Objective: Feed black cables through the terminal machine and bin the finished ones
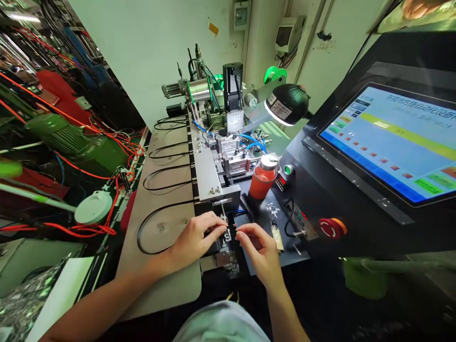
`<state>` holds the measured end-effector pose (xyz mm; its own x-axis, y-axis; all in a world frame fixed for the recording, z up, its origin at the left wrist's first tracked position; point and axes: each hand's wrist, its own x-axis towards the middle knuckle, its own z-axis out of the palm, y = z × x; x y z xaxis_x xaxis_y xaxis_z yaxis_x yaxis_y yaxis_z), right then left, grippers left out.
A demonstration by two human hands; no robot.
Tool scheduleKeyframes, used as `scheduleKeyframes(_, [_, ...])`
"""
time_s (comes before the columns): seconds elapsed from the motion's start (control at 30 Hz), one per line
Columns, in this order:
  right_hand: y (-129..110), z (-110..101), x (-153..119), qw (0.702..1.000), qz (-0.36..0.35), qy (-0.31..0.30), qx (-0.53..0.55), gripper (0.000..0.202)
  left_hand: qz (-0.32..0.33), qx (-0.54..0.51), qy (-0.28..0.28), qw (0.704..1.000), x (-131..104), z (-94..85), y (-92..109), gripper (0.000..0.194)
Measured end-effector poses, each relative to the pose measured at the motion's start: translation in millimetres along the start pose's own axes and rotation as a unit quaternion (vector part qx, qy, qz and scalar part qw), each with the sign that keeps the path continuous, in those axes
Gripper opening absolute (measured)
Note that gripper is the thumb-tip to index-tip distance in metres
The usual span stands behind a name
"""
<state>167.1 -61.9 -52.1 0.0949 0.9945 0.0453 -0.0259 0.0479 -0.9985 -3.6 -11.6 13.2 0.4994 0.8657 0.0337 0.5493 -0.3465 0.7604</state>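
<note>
My left hand (197,236) reaches over the front of the machine with thumb and forefinger pinched together at a small metal fixture (227,234). Just to the right of that fixture, my right hand (261,249) also has thumb and fingertips closed together. Whatever either pinch holds is too small to make out. Left of my hands, a black cable loop (139,232) lies on the beige metal plate (174,285), and my left wrist covers part of it. More cable loops lie farther back, their ends running under a silver cover plate (206,173).
A red-orange jar (262,183) with a pale lid stands behind my right hand. A lit lamp (288,104) hangs over the machine. Rightward are a red emergency stop button (331,228) and a touchscreen (392,137). Orange hoses (81,232) and a green motor (59,130) are at left.
</note>
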Motion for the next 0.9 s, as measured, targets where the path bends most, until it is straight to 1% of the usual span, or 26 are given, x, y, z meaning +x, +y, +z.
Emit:
scheduleKeyframes(0.13, [1.2,5.1,1.6,0.999,0.018,-0.001,0.028,0.021,0.039,0.031,-0.008,0.999,2.0,2.4,-2.2,0.017])
scheduleKeyframes(0.2, [3.1,5.5,3.5,0.999,0.022,-0.01,0.04,0.021,0.063,0.048,-0.024,0.997,2.7,1.0,-3.0,0.018])
scheduleKeyframes(0.33, [4.4,2.3,8.2,0.995,0.04,-0.071,0.059,0.022,0.098,0.074,-0.058,0.991,3.2,-5.2,-2.6,0.019])
scheduleKeyframes(0.4, [1.7,-0.8,9.7,0.995,0.031,-0.087,0.044,0.022,0.098,0.086,-0.066,0.989,3.1,-7.3,-2.0,0.019])
scheduleKeyframes(0.47, [-3.0,-5.3,11.0,0.995,0.008,-0.098,-0.004,0.023,0.09,0.111,-0.081,0.986,2.4,-7.9,-2.1,0.019])
scheduleKeyframes(0.5, [-5.6,-8.0,11.8,0.993,-0.004,-0.116,-0.034,0.025,0.085,0.13,-0.097,0.983,1.7,-7.9,-2.5,0.018])
scheduleKeyframes(0.57, [-10.1,-13.5,13.6,0.979,-0.016,-0.185,-0.082,0.027,0.079,0.165,-0.143,0.973,0.2,-7.6,-3.4,0.018])
scheduleKeyframes(0.6, [-11.7,-15.5,14.4,0.971,-0.016,-0.22,-0.09,0.027,0.08,0.173,-0.163,0.968,-0.5,-7.3,-3.6,0.018])
scheduleKeyframes(0.63, [-12.7,-16.6,15.1,0.967,-0.014,-0.238,-0.086,0.026,0.081,0.17,-0.17,0.967,-1.0,-6.9,-3.4,0.018])
scheduleKeyframes(0.67, [-12.9,-16.3,15.4,0.97,-0.013,-0.231,-0.075,0.026,0.078,0.156,-0.161,0.971,-1.2,-6.1,-2.6,0.018])
scheduleKeyframes(0.7, [-12.6,-14.4,15.3,0.978,-0.014,-0.201,-0.059,0.026,0.07,0.133,-0.135,0.979,-1.1,-5.0,-1.4,0.019])
scheduleKeyframes(0.77, [-10.3,-5.9,13.6,0.994,-0.032,-0.098,-0.028,0.025,0.041,0.074,-0.064,0.994,-0.4,-1.5,2.6,0.02])
scheduleKeyframes(0.8, [-8.6,0.3,12.2,0.998,-0.05,-0.044,-0.017,0.024,0.022,0.045,-0.034,0.998,0.0,0.7,5.1,0.021])
scheduleKeyframes(0.83, [-6.9,7.1,10.5,0.997,-0.073,0.002,-0.012,0.023,0.005,0.019,-0.014,1.0,0.2,3.2,7.5,0.021])
scheduleKeyframes(0.9, [-3.8,20.6,6.9,0.99,-0.121,0.073,-0.018,0.02,-0.019,-0.02,0.002,1.0,0.0,7.8,11.4,0.023])
